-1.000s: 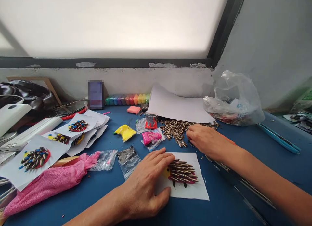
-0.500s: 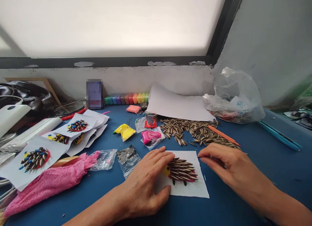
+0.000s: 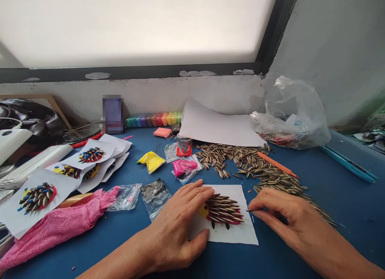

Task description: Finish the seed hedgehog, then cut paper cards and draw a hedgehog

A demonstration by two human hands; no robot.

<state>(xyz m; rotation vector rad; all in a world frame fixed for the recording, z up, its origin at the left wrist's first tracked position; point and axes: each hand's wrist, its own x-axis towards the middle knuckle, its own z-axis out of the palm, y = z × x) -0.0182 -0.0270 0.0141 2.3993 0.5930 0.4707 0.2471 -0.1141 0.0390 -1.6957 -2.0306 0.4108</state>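
A seed hedgehog (image 3: pixel 225 210) lies on a white paper sheet (image 3: pixel 237 235); sunflower seeds make its spines, with a yellow head and pink showing at the rear edge. My left hand (image 3: pixel 177 227) rests over the sheet's left part, fingers stretched and thumb apart, covering part of the head. Right of the sheet, my right hand (image 3: pixel 282 214) pinches a sunflower seed (image 3: pixel 249 210) between thumb and forefinger, its tip pointing toward the paper. Behind that hand spreads a heap of sunflower seeds (image 3: pixel 240 160).
An orange pencil-like tool (image 3: pixel 276 165) lies on the seeds. Bags of yellow clay (image 3: pixel 151 161), pink clay (image 3: pixel 184 166) and black clay (image 3: pixel 154 189) sit behind my left hand. Finished seed hedgehogs (image 3: pixel 38 196) lie at left above a pink cloth (image 3: pixel 63 227). A plastic bag (image 3: pixel 291 126) stands back right.
My right hand has moved slightly down and to the right, still pinching the seed. My left hand stays on the paper. The view has shifted a little.
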